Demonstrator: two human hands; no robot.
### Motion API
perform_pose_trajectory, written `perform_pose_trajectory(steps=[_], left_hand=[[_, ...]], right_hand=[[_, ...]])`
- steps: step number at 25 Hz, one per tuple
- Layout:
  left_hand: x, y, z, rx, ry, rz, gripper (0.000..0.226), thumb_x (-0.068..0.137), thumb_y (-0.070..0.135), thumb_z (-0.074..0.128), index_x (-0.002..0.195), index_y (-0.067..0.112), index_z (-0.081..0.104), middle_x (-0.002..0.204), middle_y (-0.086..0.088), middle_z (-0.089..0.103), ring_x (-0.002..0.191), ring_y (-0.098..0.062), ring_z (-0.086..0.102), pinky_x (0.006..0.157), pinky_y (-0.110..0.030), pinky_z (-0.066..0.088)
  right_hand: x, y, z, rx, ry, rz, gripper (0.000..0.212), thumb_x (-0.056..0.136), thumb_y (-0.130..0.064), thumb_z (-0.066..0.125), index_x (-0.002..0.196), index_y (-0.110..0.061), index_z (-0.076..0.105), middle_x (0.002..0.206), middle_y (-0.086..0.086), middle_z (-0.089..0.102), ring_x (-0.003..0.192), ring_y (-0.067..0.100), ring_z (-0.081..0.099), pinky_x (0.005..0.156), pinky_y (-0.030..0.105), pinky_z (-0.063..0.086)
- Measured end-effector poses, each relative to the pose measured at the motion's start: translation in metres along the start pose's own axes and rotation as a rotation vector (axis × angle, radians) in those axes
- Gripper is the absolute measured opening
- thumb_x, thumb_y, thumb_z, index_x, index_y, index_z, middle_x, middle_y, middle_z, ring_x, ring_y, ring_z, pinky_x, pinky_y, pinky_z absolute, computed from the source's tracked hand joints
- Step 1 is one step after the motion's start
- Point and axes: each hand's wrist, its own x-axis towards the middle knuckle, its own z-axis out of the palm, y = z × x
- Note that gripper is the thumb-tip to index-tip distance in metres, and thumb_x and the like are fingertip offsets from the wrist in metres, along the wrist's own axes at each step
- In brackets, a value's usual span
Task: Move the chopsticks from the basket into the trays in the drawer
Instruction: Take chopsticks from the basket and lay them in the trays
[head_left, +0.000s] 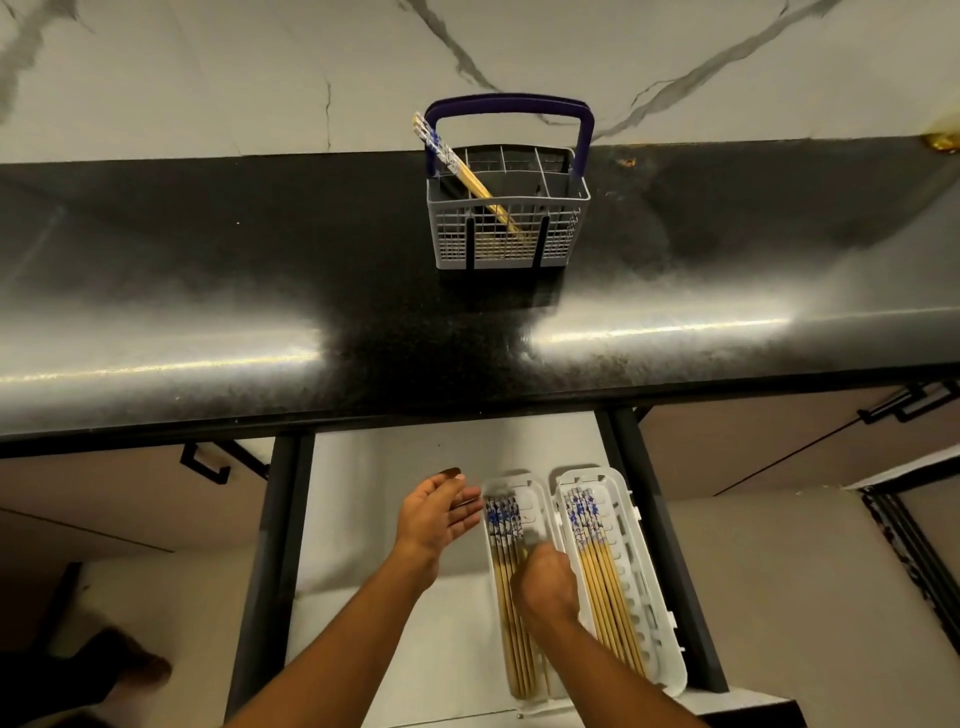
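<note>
Your right hand (545, 584) sits low in the open drawer (363, 519), over the left tray (511, 486), knuckles toward you. Its fingers point down into the bundle of chopsticks (506, 597) lying there and are blurred, so you cannot tell whether they pinch a stick or only touch the bundle. The tips of the sticks under that hand are hidden by it.

Your left hand (436, 514) hovers just beside the left tray's outer edge, palm turned toward the tray, fingers (465, 512) straight and loosely together, holding nothing and not clearly touching the rim.

The right tray (647, 597) lies touching the left tray, side by side, with its own row of chopsticks (602, 571), patterned blue-and-white ends pointing away from you. The near ends of both trays run close to the drawer's front edge.

Farther off, on the dark table (208, 291), stands the grey basket (511, 228) with its blue handle (509, 104) raised. A last pair of chopsticks (462, 166) leans in it, patterned ends sticking out past the left rim, wooden tips down inside behind the grid wall, where they are hard to follow. A marbled wall (208, 67) rises behind it.
</note>
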Motion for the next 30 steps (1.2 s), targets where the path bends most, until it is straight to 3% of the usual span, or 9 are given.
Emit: perform_pose_trajectory(steps=[6, 12, 16, 19, 22, 26, 30], left_hand=[[0.003, -0.005, -0.003, -0.003, 0.013, -0.015, 0.019, 0.096, 0.017, 0.059, 0.113, 0.008, 0.059, 0.103, -0.022, 0.072, 0.094, -0.036, 0.072, 0.086, -0.046, 0.058], [0.002, -0.006, -0.007, 0.013, 0.022, -0.008, 0.020, 0.096, 0.018, 0.059, 0.114, 0.010, 0.059, 0.104, -0.022, 0.072, 0.095, -0.035, 0.072, 0.084, -0.044, 0.059], [-0.004, 0.004, 0.006, 0.125, -0.016, 0.074, 0.024, 0.096, 0.020, 0.058, 0.118, 0.010, 0.059, 0.106, -0.018, 0.071, 0.095, -0.032, 0.072, 0.079, -0.038, 0.061], [-0.017, 0.015, 0.028, 0.231, -0.043, 0.182, 0.029, 0.096, 0.020, 0.059, 0.124, 0.012, 0.057, 0.108, -0.014, 0.069, 0.097, -0.028, 0.070, 0.080, -0.034, 0.060], [-0.028, 0.046, 0.055, 0.322, -0.052, 0.357, 0.031, 0.094, 0.017, 0.061, 0.125, 0.014, 0.058, 0.104, -0.010, 0.071, 0.094, -0.023, 0.071, 0.083, -0.035, 0.060], [-0.047, 0.129, 0.091, 0.341, -0.012, 0.558, 0.030, 0.092, 0.014, 0.063, 0.122, 0.016, 0.061, 0.097, -0.010, 0.074, 0.090, -0.021, 0.071, 0.084, -0.040, 0.059], [-0.056, 0.198, 0.106, 0.461, 0.088, 0.720, 0.023, 0.085, 0.032, 0.065, 0.108, 0.033, 0.064, 0.088, 0.002, 0.076, 0.086, -0.013, 0.072, 0.086, -0.043, 0.058]], right_hand=[[-0.003, -0.008, 0.005, -0.043, 0.009, 0.016, 0.036, 0.098, -0.006, 0.054, 0.132, -0.017, 0.055, 0.120, 0.004, 0.067, 0.100, 0.014, 0.067, 0.084, 0.024, 0.058], [-0.011, -0.005, 0.004, -0.077, 0.014, -0.013, 0.033, 0.095, -0.006, 0.059, 0.127, -0.015, 0.057, 0.112, 0.002, 0.068, 0.095, 0.014, 0.068, 0.081, 0.024, 0.059], [-0.015, -0.013, -0.016, 0.045, 0.048, -0.063, 0.029, 0.097, -0.012, 0.057, 0.126, -0.016, 0.056, 0.113, 0.001, 0.063, 0.095, 0.014, 0.064, 0.080, 0.025, 0.056], [-0.013, -0.028, -0.054, 0.116, 0.088, -0.217, 0.026, 0.100, -0.019, 0.053, 0.125, -0.019, 0.056, 0.113, -0.002, 0.062, 0.089, 0.008, 0.058, 0.074, 0.021, 0.052], [-0.008, -0.050, -0.106, 0.179, 0.188, -0.412, 0.033, 0.100, -0.024, 0.051, 0.133, -0.020, 0.053, 0.126, -0.002, 0.059, 0.108, 0.011, 0.058, 0.090, 0.021, 0.048], [0.001, -0.100, -0.194, 0.267, 0.390, -0.663, 0.035, 0.096, -0.017, 0.057, 0.131, -0.012, 0.058, 0.119, 0.006, 0.064, 0.106, 0.018, 0.062, 0.090, 0.026, 0.051], [0.000, -0.149, -0.268, 0.290, 0.465, -0.769, 0.035, 0.094, -0.017, 0.059, 0.129, -0.013, 0.060, 0.118, 0.005, 0.063, 0.106, 0.020, 0.062, 0.092, 0.035, 0.053]])
